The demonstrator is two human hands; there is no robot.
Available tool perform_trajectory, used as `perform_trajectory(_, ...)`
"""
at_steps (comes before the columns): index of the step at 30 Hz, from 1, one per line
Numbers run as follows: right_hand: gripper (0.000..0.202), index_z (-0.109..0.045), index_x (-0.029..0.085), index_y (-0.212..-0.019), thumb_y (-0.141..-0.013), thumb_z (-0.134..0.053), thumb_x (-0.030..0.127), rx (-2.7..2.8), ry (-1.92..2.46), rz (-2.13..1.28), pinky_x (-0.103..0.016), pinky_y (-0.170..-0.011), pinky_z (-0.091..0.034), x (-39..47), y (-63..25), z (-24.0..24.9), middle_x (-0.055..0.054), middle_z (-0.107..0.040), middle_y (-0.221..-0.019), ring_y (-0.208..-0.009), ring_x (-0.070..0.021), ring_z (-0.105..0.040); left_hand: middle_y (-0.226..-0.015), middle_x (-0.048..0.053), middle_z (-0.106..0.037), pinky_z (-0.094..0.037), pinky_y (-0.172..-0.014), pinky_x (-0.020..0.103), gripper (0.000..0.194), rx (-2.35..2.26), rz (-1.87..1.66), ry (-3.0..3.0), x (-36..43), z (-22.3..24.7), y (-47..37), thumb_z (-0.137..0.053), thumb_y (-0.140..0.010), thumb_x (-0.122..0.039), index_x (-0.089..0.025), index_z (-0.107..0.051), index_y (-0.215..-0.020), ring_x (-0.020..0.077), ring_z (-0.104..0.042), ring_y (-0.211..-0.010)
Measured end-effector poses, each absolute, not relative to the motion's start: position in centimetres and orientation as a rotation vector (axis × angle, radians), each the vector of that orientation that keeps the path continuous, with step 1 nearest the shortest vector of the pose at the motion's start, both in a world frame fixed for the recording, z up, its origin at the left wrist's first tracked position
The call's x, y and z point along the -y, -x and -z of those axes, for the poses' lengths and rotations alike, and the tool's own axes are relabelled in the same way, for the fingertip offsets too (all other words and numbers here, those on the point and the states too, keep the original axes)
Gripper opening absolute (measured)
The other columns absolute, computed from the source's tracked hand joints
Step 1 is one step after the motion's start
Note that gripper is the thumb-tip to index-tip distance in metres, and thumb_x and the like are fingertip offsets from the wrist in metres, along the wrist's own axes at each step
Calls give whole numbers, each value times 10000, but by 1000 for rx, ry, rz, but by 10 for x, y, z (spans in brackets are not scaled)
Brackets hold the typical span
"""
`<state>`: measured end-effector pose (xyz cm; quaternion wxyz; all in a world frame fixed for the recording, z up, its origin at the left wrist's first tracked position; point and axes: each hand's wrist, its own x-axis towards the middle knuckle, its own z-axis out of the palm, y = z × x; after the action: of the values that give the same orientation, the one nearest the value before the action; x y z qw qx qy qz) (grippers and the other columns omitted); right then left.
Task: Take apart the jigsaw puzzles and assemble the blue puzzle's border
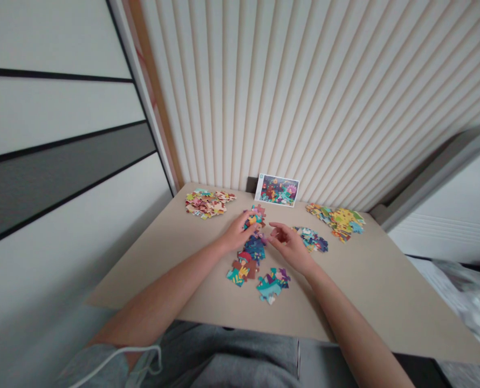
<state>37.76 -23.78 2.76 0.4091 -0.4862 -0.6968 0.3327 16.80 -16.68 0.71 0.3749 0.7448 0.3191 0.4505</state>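
Observation:
My left hand (237,233) is closed on some colourful jigsaw puzzle pieces (255,219), its thumb stretched along their near side. Just to the right is my right hand (290,247), fingers loosely curled and apart, with nothing visible between them. Below the two hands lie dark blue joined pieces (254,249). Closer to me is a brown and yellow joined section (243,268). A separate teal and purple section (273,284) lies to its right. Beside my right hand sits a small pile of blue and white pieces (313,240), partly hidden by that hand.
A printed picture card (278,191) leans at the back of the beige table (163,237), against a pleated curtain. Piles of reddish pieces (208,203) and yellow pieces (344,220) lie at the back left and back right. Clear plastic wrapping (466,302) is beyond the right edge.

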Motion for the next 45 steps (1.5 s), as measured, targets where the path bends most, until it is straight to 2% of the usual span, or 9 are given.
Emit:
perform_trajectory(5,460,-664,271,-1286,-885,-685,494,2170,1282,-639,-346,-849,-494,246,-375,-29,-68,-603,-1029,-915,-207,-592,-1175,88,-662,-553,-813,307,511,-872,-1146,-1659,162,-5,-167,-497,-983,-430,-221,-396,-1438,181,-669,-907)
perform_trajectory(8,427,-674,259,-1250,-876,-703,462,2197,1284,-635,-331,-847,-490,248,-371,-25,-68,-589,-1055,-929,-203,-592,-1093,70,-679,-547,-785,297,623,-892,-1145,-1668,163,-5,-167,-513,-975,-407,-235,-289,-1530,164,-663,-828)
perform_trajectory(13,216,-695,212,-990,-868,-703,390,2103,1339,-723,-286,-715,-480,244,-373,-18,-38,-592,-971,-772,-154,-569,-1027,46,-684,-535,-788,288,778,-939,-1149,-1709,166,-7,-165,-545,-954,-396,-239,-137,-1598,144,-657,-762)
perform_trajectory(16,240,-687,211,-1034,-876,-692,391,2088,1344,-727,-285,-700,-480,243,-375,-20,-38,-610,-962,-766,-156,-572,-993,41,-697,-534,-812,297,759,-928,-1121,-1719,166,-8,-165,-534,-956,-401,-230,-163,-1596,151,-664,-769)
perform_trajectory(21,521,-632,255,-1293,-827,-757,450,2207,1317,-670,-328,-838,-491,245,-374,-23,-75,-610,-1111,-934,-202,-608,-1123,76,-679,-507,-923,333,728,-956,-1181,-1761,165,-4,-167,-529,-945,-363,-211,-205,-1579,182,-666,-925)
perform_trajectory(25,502,-620,206,-1207,-797,-775,450,2103,1379,-764,-302,-740,-487,244,-376,-17,-40,-621,-986,-816,-173,-578,-1064,76,-680,-484,-943,338,752,-1042,-1237,-1814,163,-4,-164,-558,-908,-300,-157,-216,-1563,200,-657,-924)
perform_trajectory(31,350,-572,198,-1029,-817,-726,431,1868,1325,-917,-259,-629,-438,236,-384,-10,20,-598,-822,-696,-138,-521,-1087,103,-662,-484,-885,364,611,-1273,-1255,-1981,151,-20,-146,-588,-836,-242,-169,-409,-1416,239,-649,-914)
perform_trajectory(37,434,-626,200,-1223,-854,-642,428,1857,1432,-774,-291,-643,-454,228,-392,-11,-13,-663,-876,-683,-161,-552,-946,77,-697,-479,-773,333,474,-1428,-924,-2245,175,-30,-106,-567,-870,-303,-203,-477,-1325,260,-670,-847)
perform_trajectory(45,360,-705,184,-1066,-911,-579,484,1865,1333,-822,-279,-616,-430,226,-389,-4,-22,-672,-772,-669,-171,-563,-931,118,-714,-463,-771,361,459,-1880,-303,-2439,209,-23,-70,-393,-979,-507,-194,-490,-1300,316,-694,-897)
